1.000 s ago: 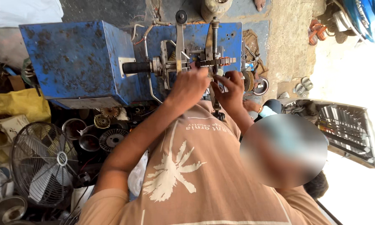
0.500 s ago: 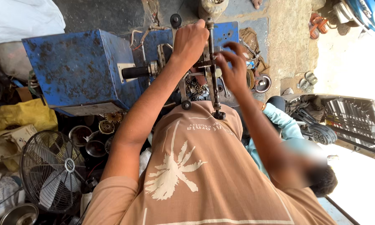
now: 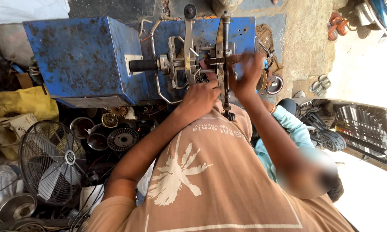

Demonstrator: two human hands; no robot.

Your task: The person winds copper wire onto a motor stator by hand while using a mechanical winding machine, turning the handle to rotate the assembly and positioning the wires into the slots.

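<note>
**Both hands on the metal mechanism of the blue machine**

Head view, looking down over my shoulders and tan shirt [image 3: 210, 180].

Left hand [image 3: 201, 95]: resting against the lower edge of the metal mechanism [image 3: 193, 60], at about 6 o'clock from its centre. Fingers curled and pointing up into the parts. Whether they are closed on any one piece I cannot tell; the fingertips are hidden among the metal.

Right hand [image 3: 248, 75]: at about 4 o'clock from the mechanism's centre, just beside the vertical threaded rod [image 3: 225, 56]. Motion-blurred. Fingers spread and raised toward the horizontal shaft end at the rod. Grip not readable through the blur; cannot tell if it is open or closed on anything.

Mechanism: mounted on the front of the blue machine [image 3: 81, 56], at 12 o'clock from my chest. A dark cylindrical shaft [image 3: 144, 65] runs from the blue box at 9 o'clock into the bright steel brackets. The threaded rod crosses upright through the right side of the assembly; its lower end reaches down to my collar.

Surroundings:
- Fan with wire guard [image 3: 51, 161] at 8 o'clock, on the ground.
- Round metal parts and rotor-like discs [image 3: 122, 138] between the fan and my left forearm.
- Yellow sack [image 3: 21, 103] at 9 o'clock.
- Open tool tray [image 3: 365, 129] at 3 o'clock.
- Another person in a light blue sleeve [image 3: 290, 124] just beyond my right arm.
</note>
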